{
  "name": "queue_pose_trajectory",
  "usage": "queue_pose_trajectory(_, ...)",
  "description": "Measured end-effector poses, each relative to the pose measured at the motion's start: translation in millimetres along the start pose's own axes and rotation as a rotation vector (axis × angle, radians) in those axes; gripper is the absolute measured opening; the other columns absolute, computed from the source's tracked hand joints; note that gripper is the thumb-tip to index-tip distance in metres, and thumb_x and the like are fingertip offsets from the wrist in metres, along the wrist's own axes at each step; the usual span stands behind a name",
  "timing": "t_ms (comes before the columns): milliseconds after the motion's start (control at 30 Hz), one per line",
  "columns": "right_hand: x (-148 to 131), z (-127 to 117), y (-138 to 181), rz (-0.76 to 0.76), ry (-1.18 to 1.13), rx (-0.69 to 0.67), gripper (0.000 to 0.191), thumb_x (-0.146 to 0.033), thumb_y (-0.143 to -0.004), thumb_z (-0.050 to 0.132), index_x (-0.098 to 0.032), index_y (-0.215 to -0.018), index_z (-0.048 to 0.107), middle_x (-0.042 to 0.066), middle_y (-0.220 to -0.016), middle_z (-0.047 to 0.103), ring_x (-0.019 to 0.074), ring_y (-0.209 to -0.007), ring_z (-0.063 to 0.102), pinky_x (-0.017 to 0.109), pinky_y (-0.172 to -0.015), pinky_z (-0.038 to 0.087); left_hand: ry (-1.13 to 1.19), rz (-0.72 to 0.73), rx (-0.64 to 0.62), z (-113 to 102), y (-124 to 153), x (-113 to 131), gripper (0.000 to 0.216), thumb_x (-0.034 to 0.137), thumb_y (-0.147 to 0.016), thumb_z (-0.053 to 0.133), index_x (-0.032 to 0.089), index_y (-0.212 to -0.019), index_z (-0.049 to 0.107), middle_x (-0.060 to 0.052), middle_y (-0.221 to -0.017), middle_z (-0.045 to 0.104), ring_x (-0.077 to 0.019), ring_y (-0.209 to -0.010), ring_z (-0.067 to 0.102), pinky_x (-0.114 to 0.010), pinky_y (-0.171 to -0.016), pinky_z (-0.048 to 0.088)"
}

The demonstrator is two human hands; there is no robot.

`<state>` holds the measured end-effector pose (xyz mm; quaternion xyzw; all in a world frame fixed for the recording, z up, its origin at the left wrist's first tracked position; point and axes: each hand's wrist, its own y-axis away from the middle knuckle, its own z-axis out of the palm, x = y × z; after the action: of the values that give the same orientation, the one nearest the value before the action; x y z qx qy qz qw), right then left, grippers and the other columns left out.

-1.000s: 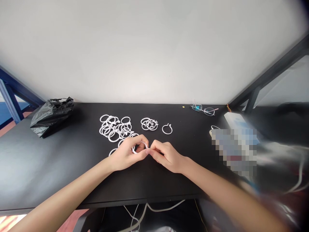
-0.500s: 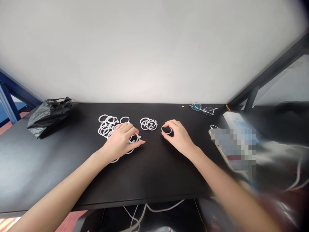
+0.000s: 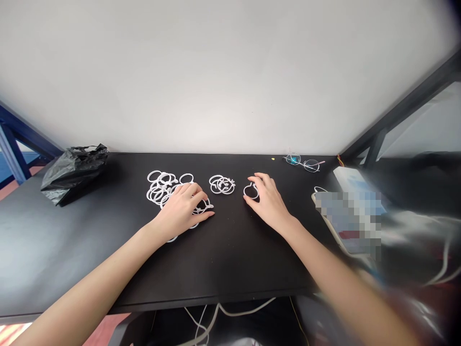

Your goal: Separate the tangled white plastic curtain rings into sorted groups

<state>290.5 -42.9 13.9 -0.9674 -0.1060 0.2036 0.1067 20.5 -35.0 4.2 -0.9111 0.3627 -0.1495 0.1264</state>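
My right hand is at the middle right of the black table, thumb and fingers curved round a white plastic curtain ring. A gap shows at the top of this ring. To the left, my left hand rests over a loose pile of similar white rings, and its thumb and fingers curl round a ring at the pile's right side. The palm hides part of the pile. Between the hands lies a smaller cluster of several white rings, touched by neither hand.
The black table meets a white wall at the back. A black plastic bag stands at the far left. Eyeglasses lie at the back right, with a white box and a blurred-out phone-like object nearer. Cables hang below the front edge.
The ring in my right hand was a closed loop and now has a gap at the top. My right hand has shifted slightly right. In the left hand, the ring sticks out farther right.
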Motion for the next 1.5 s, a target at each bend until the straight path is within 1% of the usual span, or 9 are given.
queue_pose_trajectory(233,0.6,0.5,-1.9,0.027,-0.017,-0.086,0.030,-0.021,-0.089,0.059,-0.018,-0.118,0.056,0.011,-0.120,0.062,0.0308,-0.108,0.057,0.044,-0.089,0.051,-0.030,0.013,0.001,-0.2,1.3,-0.6,0.028,0.044,-0.090,0.061,0.017,-0.099,0.059,-0.008,-0.099,0.056,-0.0230,-0.088,0.055,-0.041,-0.085,0.045)
queue_pose_trajectory(467,-2.2,0.4,-2.2,0.048,-0.099,-0.048,0.035,-0.016,-0.078,0.066,-0.019,-0.112,0.056,0.008,-0.113,0.063,0.0270,-0.103,0.059,0.040,-0.089,0.050,-0.042,0.004,0.016,-1.2,1.2,1.6,0.031,0.046,-0.088,0.064,0.017,-0.098,0.059,-0.008,-0.098,0.056,-0.0231,-0.087,0.055,-0.041,-0.085,0.045)
queue_pose_trajectory(700,1.2,-0.2,-3.2,0.041,-0.241,-0.111,0.029,-0.014,-0.075,0.067,-0.018,-0.104,0.062,0.007,-0.105,0.063,0.0180,-0.082,0.063,0.032,-0.076,0.053,0.005,-0.020,0.099,-7.7,-1.5,12.4,0.047,0.053,-0.089,0.060,0.016,-0.117,0.050,-0.010,-0.105,0.060,-0.0265,-0.095,0.056,-0.041,-0.085,0.045)
queue_pose_trajectory(833,3.5,2.3,-4.9,0.006,-0.353,-0.009,0.013,-0.012,-0.077,0.066,-0.017,-0.089,0.068,0.004,-0.088,0.064,0.0137,-0.065,0.059,0.029,-0.064,0.052,0.039,0.014,0.140,-11.5,-2.2,17.3,0.041,0.048,-0.091,0.060,0.018,-0.117,0.049,-0.010,-0.107,0.061,-0.0262,-0.098,0.057,-0.041,-0.089,0.044)
queue_pose_trajectory(967,-6.3,1.4,-2.1,-0.039,-0.640,0.137,0.007,-0.019,-0.084,0.065,-0.019,-0.080,0.071,0.004,-0.076,0.069,0.0167,-0.067,0.065,0.031,-0.065,0.055,0.100,0.061,0.166,-11.9,-1.3,23.3,0.031,0.039,-0.093,0.060,0.018,-0.114,0.052,-0.009,-0.102,0.063,-0.0237,-0.093,0.057,-0.039,-0.087,0.044)
queue_pose_trajectory(1133,-28.6,-6.4,7.6,0.039,-1.173,-0.098,0.013,-0.027,-0.077,0.078,-0.016,-0.084,0.075,0.007,-0.082,0.076,0.0222,-0.078,0.075,0.032,-0.070,0.062,0.335,-0.017,0.127,-10.3,1.0,38.5,0.031,0.033,-0.094,0.057,0.016,-0.120,0.053,-0.007,-0.097,0.063,-0.0207,-0.090,0.058,-0.036,-0.086,0.046)
queue_pose_trajectory(1233,-37.1,-8.3,11.4,0.025,-1.332,-0.266,0.015,-0.025,-0.078,0.078,-0.017,-0.090,0.076,0.008,-0.094,0.077,0.0232,-0.089,0.075,0.033,-0.077,0.063,0.590,-0.137,0.007,-11.1,0.5,46.2,0.021,0.032,-0.097,0.050,0.018,-0.107,0.061,-0.004,-0.087,0.064,-0.0164,-0.080,0.059,-0.029,-0.074,0.046)
queue_pose_trajectory(1367,-39.6,-7.5,12.0,0.022,-1.398,-0.293,0.012,-0.023,-0.080,0.077,-0.018,-0.090,0.076,0.007,-0.096,0.077,0.0221,-0.090,0.075,0.032,-0.077,0.063,0.924,-0.321,-0.144,-14.2,-3.3,46.7,0.027,0.039,-0.096,0.051,0.018,-0.090,0.066,-0.001,-0.077,0.065,-0.0131,-0.067,0.057,-0.025,-0.063,0.044)
queue_pose_trajectory(1500,-38.3,-7.7,11.2,-0.004,-1.371,-0.257,0.016,-0.020,-0.076,0.079,-0.019,-0.092,0.076,0.007,-0.106,0.075,0.0242,-0.099,0.073,0.036,-0.089,0.061,1.138,-0.416,-0.144,-16.8,-6.2,41.3,0.034,0.043,-0.096,0.051,0.017,-0.076,0.060,0.001,-0.067,0.059,-0.0118,-0.066,0.055,-0.025,-0.069,0.044)
